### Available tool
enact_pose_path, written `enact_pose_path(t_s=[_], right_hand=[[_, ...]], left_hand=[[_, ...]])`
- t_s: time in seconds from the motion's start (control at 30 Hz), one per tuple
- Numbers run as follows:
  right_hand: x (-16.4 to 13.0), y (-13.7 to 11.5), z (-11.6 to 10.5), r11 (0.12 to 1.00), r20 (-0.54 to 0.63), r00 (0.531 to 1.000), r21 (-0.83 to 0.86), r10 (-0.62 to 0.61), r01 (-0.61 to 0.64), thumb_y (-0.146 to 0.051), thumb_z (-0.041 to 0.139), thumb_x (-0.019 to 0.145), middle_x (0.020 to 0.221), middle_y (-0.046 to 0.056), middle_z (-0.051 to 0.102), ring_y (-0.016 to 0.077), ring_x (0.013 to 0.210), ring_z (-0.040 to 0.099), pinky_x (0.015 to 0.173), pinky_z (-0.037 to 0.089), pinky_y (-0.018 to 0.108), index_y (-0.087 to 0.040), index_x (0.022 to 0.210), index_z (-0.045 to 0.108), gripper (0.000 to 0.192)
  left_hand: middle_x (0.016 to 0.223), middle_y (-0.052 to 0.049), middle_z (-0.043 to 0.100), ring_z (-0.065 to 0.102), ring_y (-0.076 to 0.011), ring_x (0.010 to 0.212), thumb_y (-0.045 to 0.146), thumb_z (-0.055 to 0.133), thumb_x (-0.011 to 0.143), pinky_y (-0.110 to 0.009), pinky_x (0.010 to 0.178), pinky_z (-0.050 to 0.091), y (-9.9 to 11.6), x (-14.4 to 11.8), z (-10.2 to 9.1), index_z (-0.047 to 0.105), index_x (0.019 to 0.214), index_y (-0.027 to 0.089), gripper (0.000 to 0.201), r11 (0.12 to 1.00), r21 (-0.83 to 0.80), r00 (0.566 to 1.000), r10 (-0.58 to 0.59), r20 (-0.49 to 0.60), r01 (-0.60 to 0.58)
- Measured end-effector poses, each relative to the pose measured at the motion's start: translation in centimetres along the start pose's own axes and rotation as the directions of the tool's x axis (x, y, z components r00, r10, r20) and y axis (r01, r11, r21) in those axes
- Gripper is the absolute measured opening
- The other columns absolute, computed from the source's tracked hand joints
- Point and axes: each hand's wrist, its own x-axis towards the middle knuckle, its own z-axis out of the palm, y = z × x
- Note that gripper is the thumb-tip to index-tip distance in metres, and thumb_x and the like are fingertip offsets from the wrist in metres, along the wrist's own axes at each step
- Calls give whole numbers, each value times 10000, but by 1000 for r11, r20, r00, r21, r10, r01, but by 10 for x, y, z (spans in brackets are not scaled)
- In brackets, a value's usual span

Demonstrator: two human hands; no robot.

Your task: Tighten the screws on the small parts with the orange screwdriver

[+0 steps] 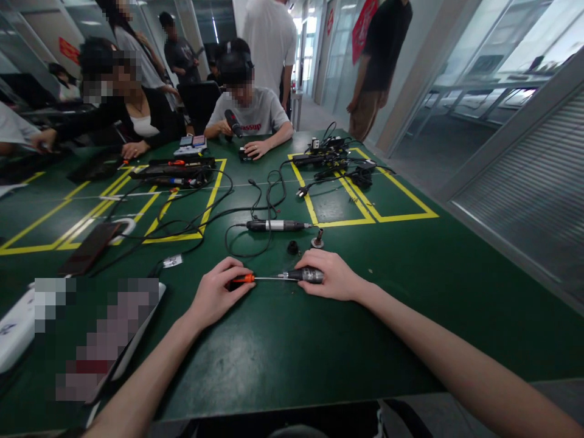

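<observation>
Screwdriver (255,278) between hands — rotary tool (274,225) behind, on table (319,340).

Workshop: taped green workbench (410,267), cabled tools (274,225), co-workers.

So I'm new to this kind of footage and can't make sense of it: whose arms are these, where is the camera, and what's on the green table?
There is no machine here. The one picture comes from a camera worn on a person's head, looking forward and down, so the two bare arms reaching in from the bottom are that person's own. The left hand grips a small screwdriver by its orange handle. Its thin shaft points into a dark grey tool that the right hand holds down on the green table.

Just beyond the hands lie a black pen-shaped power tool with a cable, a small black cap and a small metal part. A dark phone lies to the left. Yellow tape marks out boxes on the table. Across the table other people sit working with their own tools, and more stand behind them.
</observation>
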Motion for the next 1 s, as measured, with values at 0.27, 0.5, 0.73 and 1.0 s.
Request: enact_pose_path(t_s=[0.27,0.5,0.73,1.0], right_hand=[[-1,-1,1,999,-1,1000,-30,10,-10,-251,719,859,932,69,738,217,834,690,750,558,338,-191,1003,686,160],[-1,-1,1,999,-1,1000,-21,24,-24,-240,722,851,936,75,744,226,840,695,747,561,346,-182,997,691,159],[0,1,0,999,4,1000,-18,26,-26,-246,713,856,937,68,741,221,842,692,749,550,339,-182,990,691,150],[1,1,-2,999,26,999,-12,34,-33,-258,706,860,950,69,740,222,847,689,753,546,344,-191,992,689,149]], left_hand=[[1013,-59,712,705,-203,906,354,691,943,-299,768,597,-1,-1,0,797,1024,227,184,1000,9,1000,5,12,-5],[970,-52,707,698,-184,870,301,661,950,-289,780,581,2,1,-4,722,987,202,122,996,-89,1000,-9,4,9],[922,-44,713,687,-180,831,306,659,955,-277,743,557,0,3,-5,714,945,199,120,995,-96,999,13,37,-9],[930,-50,716,691,-185,841,321,674,943,-295,769,575,2,4,-6,720,964,197,135,995,-96,998,6,62,0]])
